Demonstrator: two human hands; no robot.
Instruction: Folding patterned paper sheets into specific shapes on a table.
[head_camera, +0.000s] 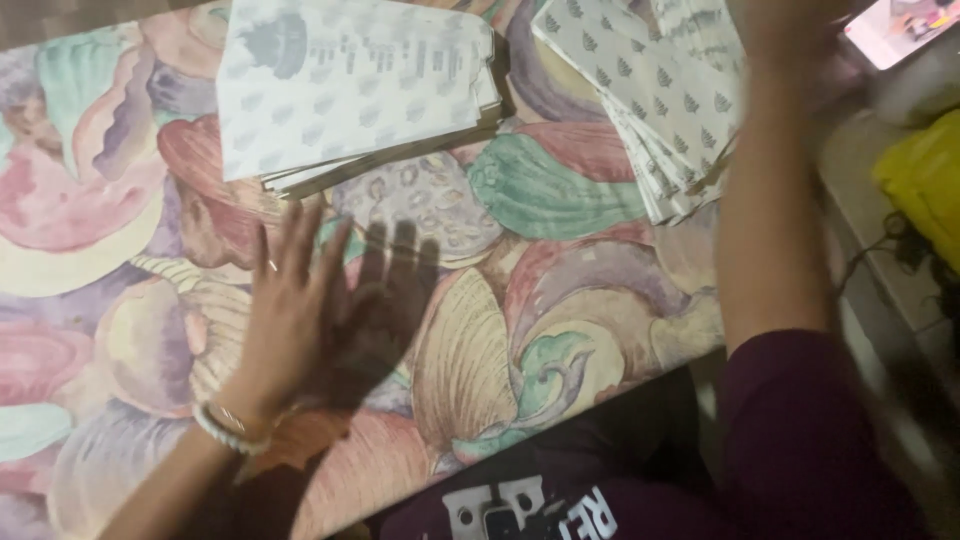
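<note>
Resting flat, the left hand (290, 310) is lying palm-down at lower left of the frame, fingers spread wide and straight, holding nothing. It is pressing on a table covering (100, 250) printed with big swirling leaf and fruit shapes in faded pink, lilac, green and cream; the surface is looking smooth and matte. A beaded bracelet (228, 430) is sitting on that wrist, and the hand's shadow is falling just right of it.

Just above the fingertips, at upper centre-left, a stack of flat paper bags (350, 85) is lying fanned slightly at its lower edge: pale, rectangular, thin sheets with a faint repeated motif and a dark emblem.

At upper right, a second stack of paper bags (655, 95) is lying tilted and splayed, with a small leaf-shaped print pattern.

The right hand (790, 35) is reaching over that second stack at the top edge of the frame; it is blurred and cropped, so its grip cannot be told. A maroon sleeve (800, 440) is covering the upper arm at lower right.
</note>
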